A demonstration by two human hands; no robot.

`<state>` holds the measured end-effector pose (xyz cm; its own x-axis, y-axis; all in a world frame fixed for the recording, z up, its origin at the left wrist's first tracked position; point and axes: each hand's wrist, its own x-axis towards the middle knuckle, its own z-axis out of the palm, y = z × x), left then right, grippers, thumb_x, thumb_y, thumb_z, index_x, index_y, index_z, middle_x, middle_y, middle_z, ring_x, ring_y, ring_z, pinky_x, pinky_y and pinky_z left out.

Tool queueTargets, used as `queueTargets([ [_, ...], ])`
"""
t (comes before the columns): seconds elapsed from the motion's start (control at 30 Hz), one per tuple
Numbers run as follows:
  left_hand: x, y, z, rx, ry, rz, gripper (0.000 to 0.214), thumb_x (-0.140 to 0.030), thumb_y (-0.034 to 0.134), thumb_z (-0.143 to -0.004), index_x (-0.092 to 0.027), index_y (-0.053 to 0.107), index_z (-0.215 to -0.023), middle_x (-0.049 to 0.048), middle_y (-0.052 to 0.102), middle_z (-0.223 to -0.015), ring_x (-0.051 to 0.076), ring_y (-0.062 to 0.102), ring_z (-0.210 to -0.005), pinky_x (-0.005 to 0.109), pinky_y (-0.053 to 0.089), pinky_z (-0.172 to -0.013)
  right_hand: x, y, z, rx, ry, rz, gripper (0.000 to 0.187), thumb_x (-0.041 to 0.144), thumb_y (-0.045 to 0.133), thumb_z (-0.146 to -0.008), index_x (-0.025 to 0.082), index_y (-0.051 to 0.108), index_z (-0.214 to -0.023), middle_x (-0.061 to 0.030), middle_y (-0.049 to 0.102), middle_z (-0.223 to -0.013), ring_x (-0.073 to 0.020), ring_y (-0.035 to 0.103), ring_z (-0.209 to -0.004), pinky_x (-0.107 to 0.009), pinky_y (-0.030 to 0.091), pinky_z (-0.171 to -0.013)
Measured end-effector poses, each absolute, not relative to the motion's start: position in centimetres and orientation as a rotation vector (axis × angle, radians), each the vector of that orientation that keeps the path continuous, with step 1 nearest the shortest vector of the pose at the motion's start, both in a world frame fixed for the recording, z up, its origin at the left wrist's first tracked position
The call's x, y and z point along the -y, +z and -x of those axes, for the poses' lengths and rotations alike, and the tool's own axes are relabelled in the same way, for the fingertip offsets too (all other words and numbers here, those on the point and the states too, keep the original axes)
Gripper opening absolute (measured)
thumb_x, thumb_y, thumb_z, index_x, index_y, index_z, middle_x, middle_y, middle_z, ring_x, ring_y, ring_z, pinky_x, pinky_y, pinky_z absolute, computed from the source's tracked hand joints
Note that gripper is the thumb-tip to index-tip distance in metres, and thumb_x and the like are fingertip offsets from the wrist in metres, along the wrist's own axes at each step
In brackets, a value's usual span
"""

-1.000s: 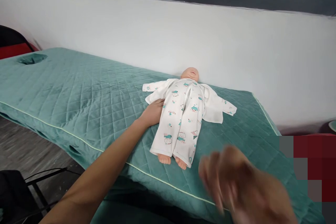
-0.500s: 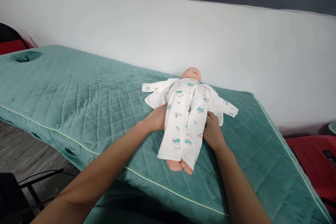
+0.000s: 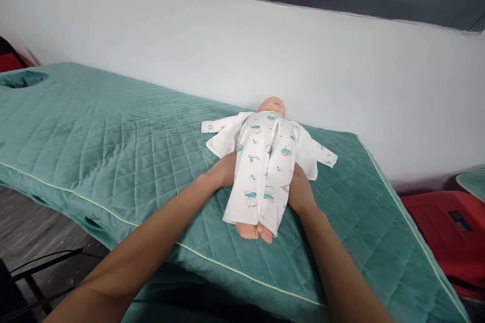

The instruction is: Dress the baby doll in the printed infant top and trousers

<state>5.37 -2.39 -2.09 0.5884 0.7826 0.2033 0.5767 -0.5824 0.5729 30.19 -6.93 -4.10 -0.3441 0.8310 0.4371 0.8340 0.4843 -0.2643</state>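
A baby doll (image 3: 273, 105) lies on its back on the green quilted bed cover (image 3: 159, 161), head by the wall, bare feet toward me. White printed baby clothes (image 3: 261, 166) cover its body and legs. A white jacket (image 3: 306, 154) is spread beneath, sleeves out to both sides. My left hand (image 3: 225, 168) is tucked against the left side of the clothes at about hip height, its fingers hidden under the cloth. On the opposite side my right hand (image 3: 301, 192) reaches under the edge of the clothes, and its fingers are also out of sight.
A white wall (image 3: 151, 45) runs along the bed's far side. The bed cover has a face hole (image 3: 25, 79) at the far left. Beyond the right edge stands a red chair (image 3: 443, 232). A black metal frame (image 3: 45, 265) is on the floor at lower left.
The view has shifted slightly. My right hand has slipped further under the clothes, so its fingers are now covered. My left hand stays at the left side.
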Motion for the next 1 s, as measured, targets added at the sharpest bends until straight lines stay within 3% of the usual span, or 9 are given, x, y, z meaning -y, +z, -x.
queueTargets([
  [0.37,2.7,-1.4,-5.6,-1.124,0.663,-2.341,0.042,-0.039,0.061,-0.089,-0.018,0.069,-0.125,0.0106,0.064,-0.141,0.032,0.059,-0.129,0.043,0.046,-0.111,10.0,-3.9,-30.5,2.231,-0.026,1.203,0.026,0.012,0.053,-0.089,0.02,0.073,-0.103,-0.0103,0.075,-0.108,-0.0296,0.064,-0.111,-0.047,0.051,-0.097],
  [0.63,2.8,-3.0,-4.2,-1.128,0.744,-2.518,0.032,-0.032,0.058,-0.09,-0.017,0.073,-0.114,0.0116,0.072,-0.126,0.031,0.065,-0.119,0.042,0.051,-0.104,9.6,-4.1,-30.7,2.212,-0.064,1.186,0.025,0.006,0.054,-0.084,0.019,0.073,-0.092,-0.0108,0.073,-0.101,-0.0289,0.062,-0.109,-0.047,0.049,-0.101],
  [0.8,3.5,-3.5,-2.9,-1.041,0.772,-2.64,0.031,-0.03,0.055,-0.091,-0.018,0.075,-0.112,0.0121,0.073,-0.122,0.029,0.064,-0.121,0.041,0.047,-0.11,10.2,-3.7,-30.8,2.2,-0.043,1.284,0.028,0.003,0.049,-0.084,0.02,0.071,-0.086,-0.0093,0.072,-0.097,-0.0276,0.062,-0.103,-0.046,0.049,-0.097],
  [0.9,3.8,-3.6,-2.3,-1.01,0.751,-2.596,0.03,-0.021,0.053,-0.088,-0.023,0.077,-0.105,0.0078,0.075,-0.119,0.026,0.063,-0.124,0.04,0.043,-0.114,11.1,-3.5,-30.8,2.162,-0.009,1.368,0.025,0.008,0.048,-0.09,0.021,0.069,-0.084,-0.0082,0.072,-0.096,-0.026,0.061,-0.095,-0.043,0.049,-0.088],
  [1.0,3.9,-4.1,-1.5,-0.93,0.853,-2.475,0.042,-0.005,0.042,-0.079,-0.025,0.078,-0.088,0.0045,0.078,-0.105,0.022,0.066,-0.117,0.039,0.044,-0.113,12.2,-3.6,-30.9,2.145,0.041,1.396,0.025,0.011,0.047,-0.094,0.022,0.068,-0.085,-0.0071,0.072,-0.096,-0.0248,0.061,-0.091,-0.042,0.049,-0.084],
])
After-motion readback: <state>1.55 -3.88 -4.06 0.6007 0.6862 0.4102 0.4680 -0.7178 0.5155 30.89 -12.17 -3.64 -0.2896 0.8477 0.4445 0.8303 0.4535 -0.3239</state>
